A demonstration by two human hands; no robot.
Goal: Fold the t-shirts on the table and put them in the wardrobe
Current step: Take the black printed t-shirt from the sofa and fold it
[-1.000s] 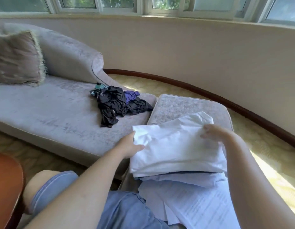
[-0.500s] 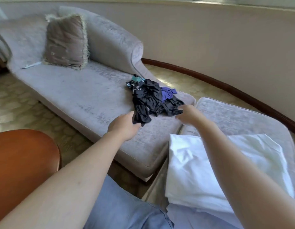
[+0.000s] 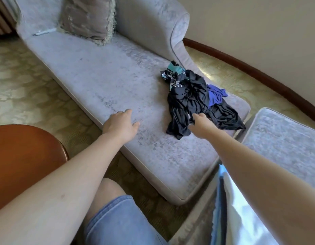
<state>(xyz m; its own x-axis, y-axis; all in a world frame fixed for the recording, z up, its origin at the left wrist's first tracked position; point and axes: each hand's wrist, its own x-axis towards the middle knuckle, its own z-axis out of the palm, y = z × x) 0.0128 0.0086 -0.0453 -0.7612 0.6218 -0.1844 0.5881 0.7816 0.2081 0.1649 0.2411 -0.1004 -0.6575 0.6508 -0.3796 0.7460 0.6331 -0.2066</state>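
Your left hand is released, fingers loosely spread, low over the bare seat at mid-frame. Your right hand is at the near edge of the dark t-shirt pile, centre right; I cannot tell whether its fingers have closed on cloth. This looks like fetching the next shirt to fold. You need to pinch one garment and draw it clear of the tangle, which includes a blue garment. A white folded stack lies lower right. The pile sits on a grey chaise, with a cushion upper left, an ottoman at right, and patterned carpet around.
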